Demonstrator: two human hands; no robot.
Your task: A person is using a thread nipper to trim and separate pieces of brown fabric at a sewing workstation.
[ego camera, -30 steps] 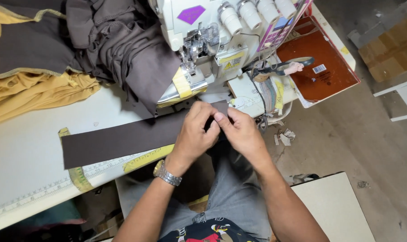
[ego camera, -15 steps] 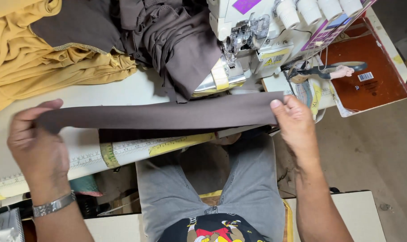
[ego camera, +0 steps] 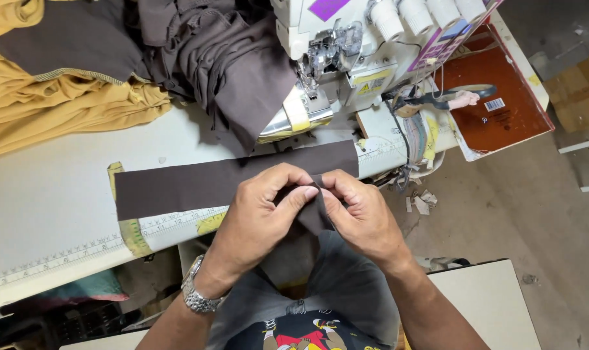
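Brown fabric strip (ego camera: pixel 229 181): soft, light, limp; likely best pinched at its edge.
Left hand (ego camera: pixel 262 217): fingers pinching the strip's end.
Right hand (ego camera: pixel 362 217): fingers pinching beside them.

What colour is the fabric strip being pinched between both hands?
Dark brown. The flat fabric strip shows best in the head view, lying across the white table.

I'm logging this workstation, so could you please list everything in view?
Brown fabric strip: one, flat on table, near end pinched by both hands.
Sewing machine: one, white, table's far side.
Brown garments: pile, left of machine.
Yellow garments: pile, far left.
Table: one, white, ruler along near edge.
Scissors: one pair, right of machine.
Wristwatch: one, silver, left wrist.
Left hand; right hand: fingers meet on strip.
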